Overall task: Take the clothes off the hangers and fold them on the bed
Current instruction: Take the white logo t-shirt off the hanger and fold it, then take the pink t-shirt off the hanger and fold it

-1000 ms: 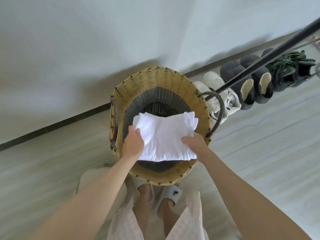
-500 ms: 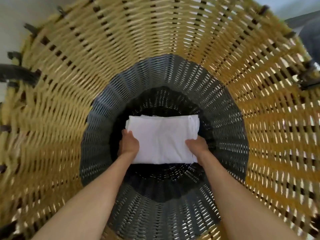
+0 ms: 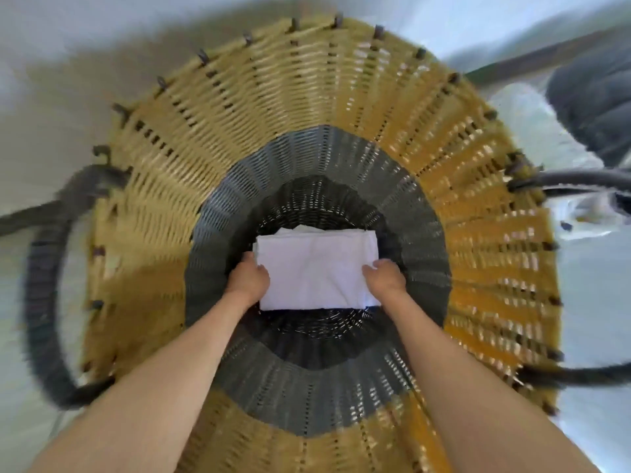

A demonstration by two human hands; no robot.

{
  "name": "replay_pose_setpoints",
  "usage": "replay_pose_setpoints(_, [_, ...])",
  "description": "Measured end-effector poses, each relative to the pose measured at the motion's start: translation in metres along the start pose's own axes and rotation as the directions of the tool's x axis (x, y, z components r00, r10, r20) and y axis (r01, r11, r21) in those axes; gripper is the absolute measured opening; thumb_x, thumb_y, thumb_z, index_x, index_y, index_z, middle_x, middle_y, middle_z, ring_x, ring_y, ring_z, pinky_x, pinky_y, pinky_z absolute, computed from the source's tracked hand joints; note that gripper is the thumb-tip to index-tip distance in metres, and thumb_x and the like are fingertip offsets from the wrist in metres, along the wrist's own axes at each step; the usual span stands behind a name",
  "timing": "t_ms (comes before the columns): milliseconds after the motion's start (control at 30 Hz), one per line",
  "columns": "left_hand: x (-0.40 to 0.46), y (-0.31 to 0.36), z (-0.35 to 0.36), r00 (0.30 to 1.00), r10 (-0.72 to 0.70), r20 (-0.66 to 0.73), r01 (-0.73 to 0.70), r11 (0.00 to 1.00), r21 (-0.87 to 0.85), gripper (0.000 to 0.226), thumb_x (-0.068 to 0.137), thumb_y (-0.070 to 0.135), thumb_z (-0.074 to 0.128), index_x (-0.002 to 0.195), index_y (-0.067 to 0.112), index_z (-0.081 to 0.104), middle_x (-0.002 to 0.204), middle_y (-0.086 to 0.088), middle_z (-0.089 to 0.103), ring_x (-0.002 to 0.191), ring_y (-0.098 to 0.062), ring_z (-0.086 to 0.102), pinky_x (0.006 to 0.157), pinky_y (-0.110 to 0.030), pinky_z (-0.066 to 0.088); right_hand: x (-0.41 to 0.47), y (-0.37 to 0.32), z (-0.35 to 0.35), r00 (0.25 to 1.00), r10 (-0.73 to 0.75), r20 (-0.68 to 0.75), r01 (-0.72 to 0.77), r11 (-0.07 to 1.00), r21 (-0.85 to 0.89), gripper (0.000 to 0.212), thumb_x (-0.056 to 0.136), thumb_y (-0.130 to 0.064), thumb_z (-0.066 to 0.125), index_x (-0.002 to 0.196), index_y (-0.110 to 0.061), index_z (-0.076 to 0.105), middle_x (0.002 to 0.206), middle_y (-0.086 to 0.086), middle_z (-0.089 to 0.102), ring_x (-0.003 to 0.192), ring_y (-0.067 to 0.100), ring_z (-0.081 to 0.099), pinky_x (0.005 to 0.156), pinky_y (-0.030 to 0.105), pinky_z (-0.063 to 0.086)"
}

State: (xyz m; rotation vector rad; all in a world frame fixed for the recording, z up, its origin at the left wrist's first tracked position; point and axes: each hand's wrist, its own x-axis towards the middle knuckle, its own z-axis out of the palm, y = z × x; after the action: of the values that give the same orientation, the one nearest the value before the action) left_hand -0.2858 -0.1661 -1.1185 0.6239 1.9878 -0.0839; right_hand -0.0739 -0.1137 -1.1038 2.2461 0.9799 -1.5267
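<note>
Both hands are down inside the basket, one at each short edge of the cloth. My left hand point(image 3: 248, 280) has its fingers curled over the left edge of the folded white garment point(image 3: 316, 268), gripping it; the fingertips go under the fabric and I cannot see them. My right hand point(image 3: 385, 280) does the same on the right edge, thumb on top, the remaining fingers hidden beneath. Two bare forearms run up from the bottom of the frame to meet them.

Count of garments: one folded white piece in hand, flat and roughly rectangular. A second white layer peeks out just behind its far edge; I cannot tell whether that belongs to the same piece or is another one lying under it.

The garment sits low in the woven basket point(image 3: 273, 107), over the dark bottom, near or on the base; contact with the base cannot be confirmed from this angle. Basket wall: tan weave above, one grey band lower down, black weave at the bottom. Two dark loop handles, left handle point(image 3: 44, 295) and right handle point(image 3: 573, 180).

Outside the rim, upper right: one dark padded slipper point(image 3: 594, 97), blurred, beside something pale I cannot identify. Pale floor around the basket.
</note>
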Motion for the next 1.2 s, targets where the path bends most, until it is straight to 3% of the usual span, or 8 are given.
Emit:
replay_pose_setpoints(67, [-0.038,0.018,-0.016,0.993,0.107,0.054,-0.111,0.991,0.069,0.040,0.099,0.015,0.036,0.139,0.009,0.038,0.133,-0.018,0.051,0.120,-0.032,0.049,0.092,-0.029,0.039,-0.037,-0.017,-0.012,0.997,-0.050,0.051,0.050,0.999,0.000,0.022,0.097,-0.021,0.044,0.106,-0.010,0.060,0.121,0.015,0.055,0.108,0.028,0.054,0.092,0.032,0.042])
replay_pose_setpoints(133, [-0.084,0.034,-0.036,0.974,0.202,0.103,-0.213,0.971,0.107,0.040,0.100,0.014,0.032,0.140,0.012,0.037,0.129,-0.017,0.053,0.112,-0.028,0.052,0.085,-0.028,0.039,-0.077,-0.031,-0.026,0.990,-0.111,0.082,0.109,0.994,0.027,0.020,0.093,-0.023,0.043,0.076,-0.019,0.053,0.107,0.016,0.057,0.085,0.024,0.054,0.077,0.031,0.044])
replay_pose_setpoints(300, [-0.212,0.071,-0.097,0.894,0.422,0.150,-0.445,0.873,0.200,0.036,0.102,0.018,0.029,0.135,0.014,0.044,0.129,-0.009,0.056,0.117,-0.024,0.052,0.092,-0.031,0.040,-0.219,-0.068,-0.092,0.949,-0.293,0.119,0.308,0.942,-0.131,0.032,0.097,-0.015,0.036,0.105,0.003,0.061,0.115,0.022,0.061,0.108,0.036,0.057,0.094,0.038,0.046])
replay_pose_setpoints(533, [-0.389,0.138,-0.187,0.734,0.678,0.036,-0.669,0.713,0.212,0.032,0.102,0.017,0.031,0.123,0.012,0.055,0.119,-0.005,0.063,0.102,-0.020,0.060,0.079,-0.024,0.043,-0.417,-0.083,-0.199,0.893,-0.441,0.088,0.449,0.885,-0.122,0.031,0.096,-0.024,0.042,0.118,-0.009,0.057,0.102,0.010,0.070,0.095,0.023,0.064,0.091,0.035,0.049])
replay_pose_setpoints(700, [-0.506,0.190,-0.227,0.512,0.859,-0.010,-0.824,0.494,0.279,0.032,0.101,0.016,0.032,0.122,0.014,0.057,0.118,-0.001,0.062,0.110,-0.016,0.056,0.085,-0.018,0.036,-0.532,-0.067,-0.285,0.865,-0.501,-0.014,0.494,0.857,-0.147,0.018,0.096,-0.022,0.044,0.097,-0.011,0.058,0.092,0.010,0.068,0.071,0.014,0.059,0.056,0.015,0.044])
replay_pose_setpoints(833, [-0.572,0.222,-0.240,0.340,0.939,-0.046,-0.873,0.333,0.357,0.030,0.101,0.020,0.032,0.121,0.018,0.056,0.120,0.003,0.061,0.107,-0.013,0.058,0.090,-0.024,0.043,-0.592,-0.048,-0.344,0.813,-0.570,-0.115,0.537,0.812,-0.226,0.028,0.098,-0.024,0.043,0.110,-0.003,0.059,0.103,0.013,0.069,0.075,0.016,0.059,0.069,0.022,0.047])
replay_pose_setpoints(1033, [-0.689,0.274,-0.245,-0.060,0.987,-0.151,-0.889,0.015,0.457,0.028,0.097,0.009,0.041,0.117,0.015,0.060,0.117,0.003,0.060,0.103,-0.014,0.059,0.087,-0.020,0.042,-0.675,-0.009,-0.442,0.681,-0.660,-0.318,0.631,0.749,-0.203,0.026,0.098,-0.021,0.046,0.115,-0.002,0.055,0.102,0.013,0.067,0.079,0.020,0.061,0.058,0.014,0.042])
replay_pose_setpoints(1200, [-0.805,0.329,-0.247,-0.467,0.862,-0.195,-0.733,-0.254,0.631,0.028,0.088,0.003,0.042,0.105,0.005,0.064,0.107,-0.008,0.061,0.101,-0.025,0.058,0.077,-0.026,0.047,-0.751,0.029,-0.535,0.525,-0.678,-0.514,0.685,0.695,-0.217,0.025,0.098,-0.011,0.044,0.115,0.000,0.058,0.096,0.009,0.065,0.078,0.017,0.061,0.055,0.013,0.043])
